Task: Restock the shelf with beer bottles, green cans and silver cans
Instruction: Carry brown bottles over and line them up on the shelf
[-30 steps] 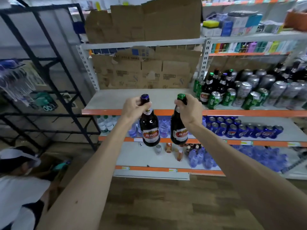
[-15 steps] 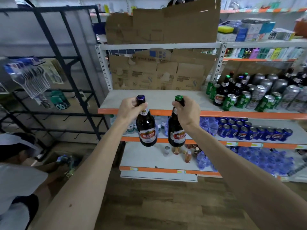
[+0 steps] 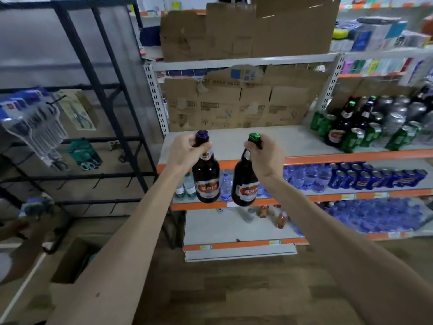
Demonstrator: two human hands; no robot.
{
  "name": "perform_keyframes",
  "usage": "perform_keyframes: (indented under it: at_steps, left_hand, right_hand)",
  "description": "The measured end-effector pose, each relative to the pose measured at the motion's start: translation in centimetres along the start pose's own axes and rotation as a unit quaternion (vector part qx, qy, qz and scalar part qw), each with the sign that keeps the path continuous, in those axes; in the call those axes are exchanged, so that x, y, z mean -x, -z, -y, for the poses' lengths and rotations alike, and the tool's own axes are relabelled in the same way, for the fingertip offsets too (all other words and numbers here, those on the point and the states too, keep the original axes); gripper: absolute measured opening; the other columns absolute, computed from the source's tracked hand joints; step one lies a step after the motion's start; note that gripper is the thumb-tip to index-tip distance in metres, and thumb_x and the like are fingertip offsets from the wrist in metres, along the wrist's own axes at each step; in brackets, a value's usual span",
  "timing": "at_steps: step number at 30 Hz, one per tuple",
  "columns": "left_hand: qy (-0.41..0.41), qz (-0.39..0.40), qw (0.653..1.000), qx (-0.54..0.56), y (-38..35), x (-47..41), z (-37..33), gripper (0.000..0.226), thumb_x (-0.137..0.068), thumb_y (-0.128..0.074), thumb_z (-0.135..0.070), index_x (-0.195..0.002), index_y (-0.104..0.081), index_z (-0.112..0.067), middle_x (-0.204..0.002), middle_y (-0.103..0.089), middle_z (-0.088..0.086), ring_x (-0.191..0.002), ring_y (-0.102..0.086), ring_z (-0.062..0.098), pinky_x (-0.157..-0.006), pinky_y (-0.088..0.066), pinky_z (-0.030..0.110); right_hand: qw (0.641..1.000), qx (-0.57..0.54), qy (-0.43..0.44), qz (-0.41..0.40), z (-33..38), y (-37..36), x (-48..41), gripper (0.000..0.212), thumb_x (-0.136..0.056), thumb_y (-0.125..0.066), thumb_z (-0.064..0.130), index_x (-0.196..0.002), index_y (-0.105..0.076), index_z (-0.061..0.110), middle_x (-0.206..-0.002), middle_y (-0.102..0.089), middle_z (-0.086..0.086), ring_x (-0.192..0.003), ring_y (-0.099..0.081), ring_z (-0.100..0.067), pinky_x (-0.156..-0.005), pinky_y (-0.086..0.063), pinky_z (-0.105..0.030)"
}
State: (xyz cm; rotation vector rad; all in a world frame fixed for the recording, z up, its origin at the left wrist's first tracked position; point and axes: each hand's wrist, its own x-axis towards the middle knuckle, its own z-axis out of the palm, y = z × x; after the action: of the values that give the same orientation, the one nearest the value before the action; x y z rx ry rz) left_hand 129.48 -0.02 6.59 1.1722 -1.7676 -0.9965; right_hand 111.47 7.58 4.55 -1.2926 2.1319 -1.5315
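Head view: the left hand (image 3: 185, 152) still grips the blue-capped bottle (image 3: 207, 181) by its neck. The right hand (image 3: 264, 158) grips the green-capped bottle (image 3: 244, 186), now tilted and farther from the other. Both hang in front of the shelf (image 3: 234, 141), which has shifted right.

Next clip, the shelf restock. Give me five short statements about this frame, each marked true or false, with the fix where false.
1. The left hand grips the left bottle by its neck, and the right hand grips the right bottle the same way. True.
2. The left bottle has a green cap. False: its cap is dark blue; the right bottle's cap is green.
3. Both bottles stand on the shelf. False: both hang in the air in front of its orange edge.
4. Green cans and silver cans stand at the shelf's right end. True.
5. Blue cans stand on the level below. True.
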Motion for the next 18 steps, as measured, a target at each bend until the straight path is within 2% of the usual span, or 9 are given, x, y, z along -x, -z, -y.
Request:
perform_keyframes:
  at_steps: [2, 8, 11, 12, 14, 16, 18]
  left_hand:
    - [0.002, 0.009, 1.0, 0.0, -0.2, -2.0, 0.6, 0.028, -0.088, -0.074, -0.021, -0.113, -0.072, -0.011, -0.104, -0.074, 0.003, -0.096, -0.067, 0.012, -0.088, -0.051, 0.026]
    - [0.018, 0.019, 1.0, 0.0, -0.4, -10.1, 2.6, 0.033, -0.087, -0.074, -0.026, -0.118, -0.071, -0.013, -0.108, -0.073, -0.001, -0.103, -0.067, 0.013, -0.096, -0.052, 0.032]
    - [0.009, 0.014, 1.0, -0.014, 0.2, -14.6, 2.9, 0.032, -0.085, -0.076, -0.031, -0.114, -0.073, -0.018, -0.104, -0.075, -0.006, -0.101, -0.069, 0.01, -0.097, -0.053, 0.039]
    - [0.003, 0.007, 1.0, -0.01, 0.3, -16.0, 2.9, 0.03, -0.086, -0.076, -0.026, -0.114, -0.073, -0.015, -0.104, -0.075, -0.003, -0.101, -0.069, 0.011, -0.096, -0.054, 0.037]
    - [0.0, -0.009, 1.0, -0.011, 0.8, -18.5, 2.7, 0.028, -0.088, -0.074, -0.018, -0.114, -0.072, -0.008, -0.107, -0.074, 0.005, -0.1, -0.068, 0.013, -0.091, -0.054, 0.027]
    - [0.004, -0.019, 1.0, -0.008, 1.2, -20.8, 2.6, 0.027, -0.088, -0.073, -0.016, -0.114, -0.071, -0.008, -0.108, -0.073, 0.005, -0.097, -0.067, 0.01, -0.085, -0.052, 0.019]
    - [0.012, -0.019, 1.0, 0.003, 1.4, -23.1, 2.8, 0.027, -0.088, -0.073, -0.016, -0.114, -0.071, -0.01, -0.109, -0.073, 0.003, -0.1, -0.067, 0.01, -0.088, -0.05, 0.02]
  right_hand:
    - [1.0, 0.001, 0.003, -0.001, 0.2, -1.7, -1.4, 0.01, -0.094, -0.06, 0.028, -0.087, -0.061, 0.021, -0.076, -0.061, 0.009, -0.074, -0.057, -0.017, -0.058, -0.035, -0.027]
    - [1.0, -0.013, 0.009, -0.001, -0.3, -6.5, -9.1, 0.008, -0.094, -0.06, 0.027, -0.09, -0.061, 0.021, -0.08, -0.062, 0.007, -0.08, -0.058, -0.018, -0.064, -0.037, -0.028]
    - [1.0, -0.002, 0.028, -0.002, -0.2, -8.6, -13.8, 0.013, -0.095, -0.061, 0.025, -0.094, -0.066, 0.014, -0.081, -0.062, 0.005, -0.077, -0.056, -0.017, -0.058, -0.033, -0.027]
    - [0.999, 0.005, 0.037, -0.002, 0.1, -9.4, -15.2, 0.013, -0.095, -0.06, 0.023, -0.096, -0.067, 0.012, -0.082, -0.063, 0.004, -0.078, -0.056, -0.017, -0.059, -0.032, -0.027]
    - [0.999, 0.009, 0.045, -0.004, 0.4, -10.8, -17.7, 0.015, -0.096, -0.059, 0.02, -0.103, -0.068, 0.01, -0.09, -0.068, 0.001, -0.083, -0.06, -0.017, -0.066, -0.04, -0.027]
    - [0.999, 0.003, 0.042, 0.001, 0.7, -12.0, -19.9, 0.015, -0.096, -0.059, 0.019, -0.106, -0.068, 0.011, -0.095, -0.07, 0.0, -0.086, -0.062, -0.017, -0.072, -0.046, -0.027]
    - [0.999, -0.003, 0.038, 0.003, 1.0, -13.3, -22.0, 0.015, -0.097, -0.059, 0.02, -0.106, -0.067, 0.012, -0.091, -0.067, 0.003, -0.087, -0.06, -0.016, -0.074, -0.046, -0.028]
